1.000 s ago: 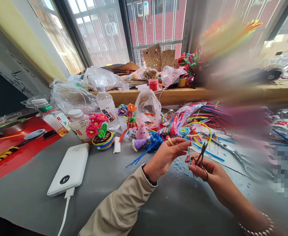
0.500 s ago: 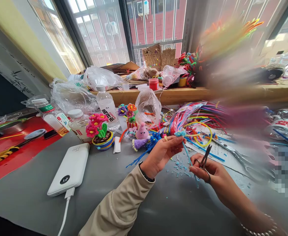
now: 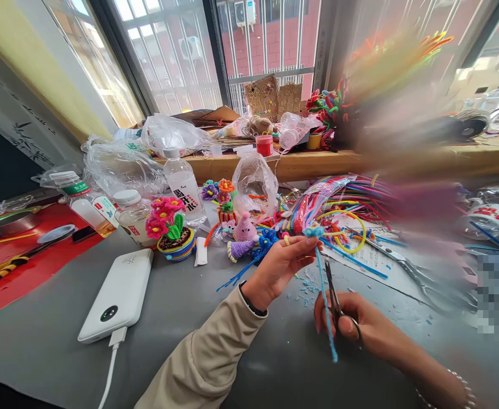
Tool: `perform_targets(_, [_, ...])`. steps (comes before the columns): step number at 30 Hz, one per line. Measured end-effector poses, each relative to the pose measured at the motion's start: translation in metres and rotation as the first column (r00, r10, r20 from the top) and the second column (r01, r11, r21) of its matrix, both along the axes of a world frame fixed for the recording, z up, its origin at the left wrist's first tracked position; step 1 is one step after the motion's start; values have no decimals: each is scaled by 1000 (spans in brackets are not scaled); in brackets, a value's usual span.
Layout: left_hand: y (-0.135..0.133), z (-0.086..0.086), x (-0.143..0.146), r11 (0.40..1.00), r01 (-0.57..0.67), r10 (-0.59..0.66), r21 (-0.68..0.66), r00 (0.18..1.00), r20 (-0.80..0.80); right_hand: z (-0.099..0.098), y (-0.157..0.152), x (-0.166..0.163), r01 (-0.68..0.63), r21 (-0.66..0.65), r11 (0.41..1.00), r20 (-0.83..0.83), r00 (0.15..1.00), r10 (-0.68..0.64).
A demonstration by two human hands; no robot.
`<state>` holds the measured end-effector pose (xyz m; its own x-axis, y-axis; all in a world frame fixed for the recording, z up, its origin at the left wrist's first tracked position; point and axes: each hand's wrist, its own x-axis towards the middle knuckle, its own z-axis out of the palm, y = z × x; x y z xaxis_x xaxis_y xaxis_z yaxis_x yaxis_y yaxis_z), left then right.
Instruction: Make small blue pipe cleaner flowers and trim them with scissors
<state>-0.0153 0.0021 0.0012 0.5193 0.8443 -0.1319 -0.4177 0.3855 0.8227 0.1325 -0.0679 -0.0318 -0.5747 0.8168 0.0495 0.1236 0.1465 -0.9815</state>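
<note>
My left hand (image 3: 281,266) pinches the curled top of a light blue pipe cleaner (image 3: 325,301), whose thin stem hangs down toward me over the grey table (image 3: 53,363). My right hand (image 3: 360,329) grips small dark scissors (image 3: 335,298) with fingers through the loops. The blades point up and lie right beside the stem. Small blue fuzz clippings (image 3: 311,289) lie scattered on the table under both hands.
A white power bank (image 3: 117,295) with its cable lies at the left. Behind the hands are a flower pot craft (image 3: 170,230), water bottles (image 3: 185,184), plastic bags, a pile of coloured pipe cleaners (image 3: 343,204) and larger scissors (image 3: 398,261). A wooden sill (image 3: 317,162) holds more clutter.
My right hand has dropped toward me and turned the scissors upright against the stem. My left hand lifted the blue pipe cleaner slightly, so the stem hangs longer.
</note>
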Motion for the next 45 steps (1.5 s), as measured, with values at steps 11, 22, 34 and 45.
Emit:
perform_targets(11, [0,0,0,998,19,-16,55,998,-63,3,-5,-2,-41,51,998,30,999,40])
perform_targets(22, [-3,0,3,992,46,-30,116,989,-142,4,-3,-2,-36,29,999,6,999,36])
perform_targets(34, [-3,-2,3,994,9,5,109,992,-129,-13,-4,-1,10,-76,997,-121,992,-19])
perform_targets(45, [-4,-4,4,996,-31,38,85,996,-80,-12,-4,-3,98,-41,994,-57,993,-100])
